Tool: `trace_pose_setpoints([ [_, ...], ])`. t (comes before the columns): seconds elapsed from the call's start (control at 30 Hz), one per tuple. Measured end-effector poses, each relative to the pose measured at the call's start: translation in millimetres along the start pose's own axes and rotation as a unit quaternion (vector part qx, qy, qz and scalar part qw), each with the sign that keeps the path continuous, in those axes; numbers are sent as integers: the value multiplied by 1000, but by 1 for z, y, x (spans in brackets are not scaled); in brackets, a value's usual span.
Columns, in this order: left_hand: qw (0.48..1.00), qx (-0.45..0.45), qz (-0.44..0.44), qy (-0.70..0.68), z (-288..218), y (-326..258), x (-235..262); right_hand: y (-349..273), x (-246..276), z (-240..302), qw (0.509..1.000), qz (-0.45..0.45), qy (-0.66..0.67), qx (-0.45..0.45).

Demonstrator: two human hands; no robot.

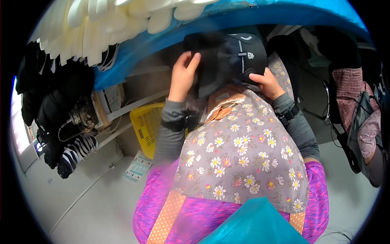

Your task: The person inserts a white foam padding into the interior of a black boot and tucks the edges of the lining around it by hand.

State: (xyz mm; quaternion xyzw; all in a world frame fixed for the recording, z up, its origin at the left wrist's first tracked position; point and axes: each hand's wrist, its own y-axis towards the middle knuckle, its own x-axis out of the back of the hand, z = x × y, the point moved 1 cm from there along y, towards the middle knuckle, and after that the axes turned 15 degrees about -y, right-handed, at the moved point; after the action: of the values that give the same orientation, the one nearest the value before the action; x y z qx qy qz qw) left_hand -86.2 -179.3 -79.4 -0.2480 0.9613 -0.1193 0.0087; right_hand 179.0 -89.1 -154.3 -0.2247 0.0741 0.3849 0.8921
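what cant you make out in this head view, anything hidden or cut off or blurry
In the head view:
- Right hand: most fingers hidden by the black item.
- Black item's left part: dark and blurred, its outline unclear; whether the left hand touches it cannot be told.
- Yellow basket: partly behind the left sleeve.
- Cream pieces: cut off by the upper edge.

Free room: we list space right of our right forearm [300, 129], above the floor [335, 175]. Obstacles: blue-covered tabletop [280, 17] beyond our hands [183, 79], white pieces [132, 19] upper left, yellow basket [144, 122] by left forearm [170, 136].
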Motion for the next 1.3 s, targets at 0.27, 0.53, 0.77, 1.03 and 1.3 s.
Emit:
trace_pose_setpoints([
  [0.27,954,225,80,-184,33,-63,3,7,17,-18,999,24,18,-26],
  [0.53,995,-34,92,35,0,-69,-22,10,-2,13,995,82,-46,-40],
  [0.77,948,-230,26,220,-77,-14,-55,-7,-10,42,996,-29,-59,57],
  [1.03,898,-279,61,333,-26,75,-76,0,-9,31,997,-2,75,10],
  [1.3,955,-204,41,211,44,86,-90,6,-7,11,988,35,153,5],
])
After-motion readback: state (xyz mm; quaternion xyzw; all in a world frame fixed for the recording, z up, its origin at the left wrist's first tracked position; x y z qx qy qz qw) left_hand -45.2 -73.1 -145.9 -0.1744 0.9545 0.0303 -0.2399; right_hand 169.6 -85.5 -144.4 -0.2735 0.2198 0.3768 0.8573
